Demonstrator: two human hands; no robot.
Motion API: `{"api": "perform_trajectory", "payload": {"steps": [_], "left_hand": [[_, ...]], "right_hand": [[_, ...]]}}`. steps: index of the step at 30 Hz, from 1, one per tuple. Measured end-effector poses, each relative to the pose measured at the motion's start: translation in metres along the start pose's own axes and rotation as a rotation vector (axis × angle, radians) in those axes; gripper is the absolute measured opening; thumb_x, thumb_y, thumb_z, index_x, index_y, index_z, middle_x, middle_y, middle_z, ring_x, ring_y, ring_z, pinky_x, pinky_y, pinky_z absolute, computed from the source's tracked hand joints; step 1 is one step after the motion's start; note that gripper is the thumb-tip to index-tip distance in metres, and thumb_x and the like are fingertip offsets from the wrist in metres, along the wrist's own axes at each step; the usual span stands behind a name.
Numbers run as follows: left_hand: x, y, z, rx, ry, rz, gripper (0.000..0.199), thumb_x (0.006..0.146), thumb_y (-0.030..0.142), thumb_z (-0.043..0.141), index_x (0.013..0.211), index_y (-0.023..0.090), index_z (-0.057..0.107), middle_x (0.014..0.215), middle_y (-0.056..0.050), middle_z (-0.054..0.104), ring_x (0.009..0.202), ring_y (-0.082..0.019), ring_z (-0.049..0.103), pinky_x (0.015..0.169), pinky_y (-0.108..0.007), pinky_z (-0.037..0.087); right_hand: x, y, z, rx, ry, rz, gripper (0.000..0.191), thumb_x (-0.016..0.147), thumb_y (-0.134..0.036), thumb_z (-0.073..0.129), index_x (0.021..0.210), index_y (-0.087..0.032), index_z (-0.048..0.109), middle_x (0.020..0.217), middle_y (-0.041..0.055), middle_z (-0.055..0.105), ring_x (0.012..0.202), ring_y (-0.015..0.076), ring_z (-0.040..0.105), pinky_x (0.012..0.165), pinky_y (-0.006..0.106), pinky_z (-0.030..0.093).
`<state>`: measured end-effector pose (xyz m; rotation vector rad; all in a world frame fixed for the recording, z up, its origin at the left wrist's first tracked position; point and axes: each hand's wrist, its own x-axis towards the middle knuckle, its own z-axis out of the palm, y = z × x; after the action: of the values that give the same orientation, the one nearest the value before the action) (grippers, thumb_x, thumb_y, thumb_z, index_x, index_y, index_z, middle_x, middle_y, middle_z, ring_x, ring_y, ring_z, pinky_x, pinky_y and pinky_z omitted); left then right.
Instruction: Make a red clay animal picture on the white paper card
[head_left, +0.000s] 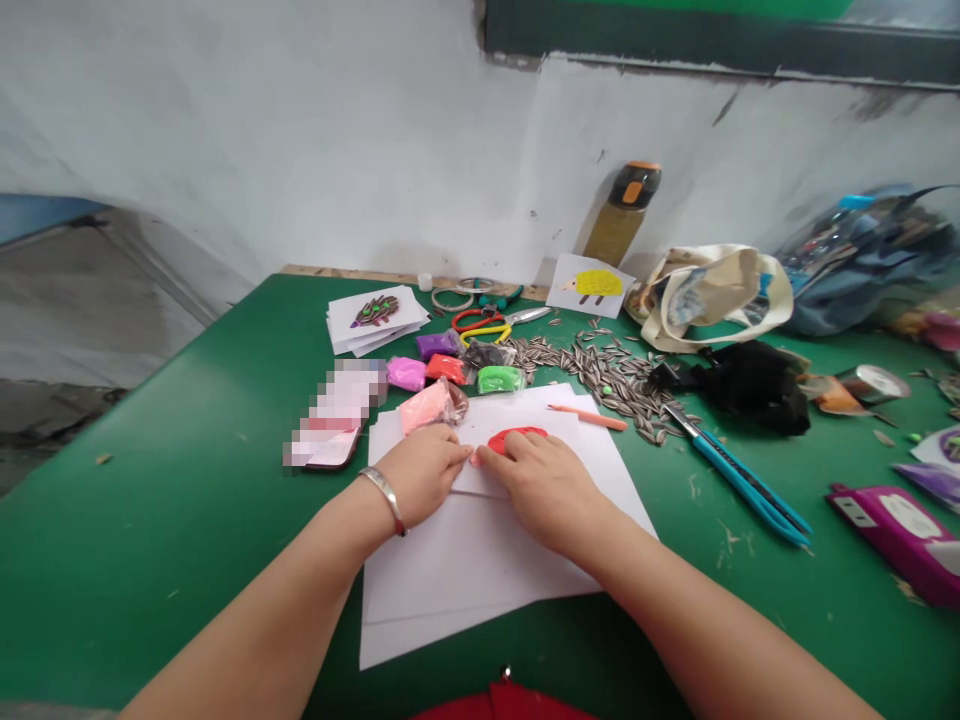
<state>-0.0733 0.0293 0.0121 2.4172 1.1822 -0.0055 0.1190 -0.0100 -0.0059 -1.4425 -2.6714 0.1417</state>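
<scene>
A flat red piece of modelling clay (519, 438) lies on white paper, with a small pink clay bit (475, 459) at its left end. My right hand (547, 490) rests over the red clay, its index finger stretched left against the pink bit and the other fingers bent on the red shape. From the left, my left hand (426, 475) lies on the paper, fingers curled together and tips just beside the pink bit; whatever they hold is hidden. Under both hands are stacked white sheets (450, 570). A wrapped peach clay pack (424, 407) lies just beyond my left hand.
Clay packs (501, 379), scissors (491, 325) and sunflower seeds (607, 375) lie behind the paper. An orange pencil (589, 416) rests on it. At right are a blue utility knife (742, 475) and bags (720, 295); at left, a phone (337, 415). A bottle (622, 210) stands by the wall.
</scene>
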Motion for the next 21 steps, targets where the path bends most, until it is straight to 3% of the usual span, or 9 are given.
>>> {"api": "perform_trajectory", "payload": {"steps": [8, 14, 21], "left_hand": [[-0.0002, -0.0009, -0.0008, 0.012, 0.011, 0.027, 0.033, 0.093, 0.02, 0.039, 0.1, 0.018, 0.072, 0.091, -0.008, 0.063, 0.086, -0.019, 0.056, 0.076, -0.03, 0.043], [-0.0013, 0.0008, 0.0, 0.002, 0.003, 0.021, 0.032, 0.093, 0.019, 0.039, 0.104, 0.018, 0.07, 0.092, -0.008, 0.062, 0.088, -0.019, 0.055, 0.078, -0.031, 0.042], [-0.0011, 0.0034, 0.0032, 0.013, 0.004, 0.011, 0.034, 0.092, 0.018, 0.039, 0.111, 0.02, 0.067, 0.092, -0.008, 0.058, 0.087, -0.02, 0.053, 0.078, -0.032, 0.042]], "right_hand": [[-0.0051, 0.0011, -0.0039, 0.006, -0.004, 0.014, 0.043, 0.087, -0.01, 0.046, 0.126, -0.024, 0.053, 0.098, 0.0071, 0.06, 0.085, 0.0203, 0.053, 0.073, 0.034, 0.036], [-0.0043, -0.0003, -0.0031, 0.043, -0.008, -0.002, 0.035, 0.088, -0.012, 0.047, 0.119, -0.023, 0.058, 0.101, 0.0068, 0.061, 0.089, 0.0207, 0.053, 0.08, 0.035, 0.036], [-0.0072, 0.0077, -0.006, 0.09, -0.046, 0.078, 0.032, 0.088, -0.011, 0.045, 0.114, -0.023, 0.06, 0.098, 0.0061, 0.061, 0.083, 0.0179, 0.054, 0.071, 0.03, 0.034]]}}
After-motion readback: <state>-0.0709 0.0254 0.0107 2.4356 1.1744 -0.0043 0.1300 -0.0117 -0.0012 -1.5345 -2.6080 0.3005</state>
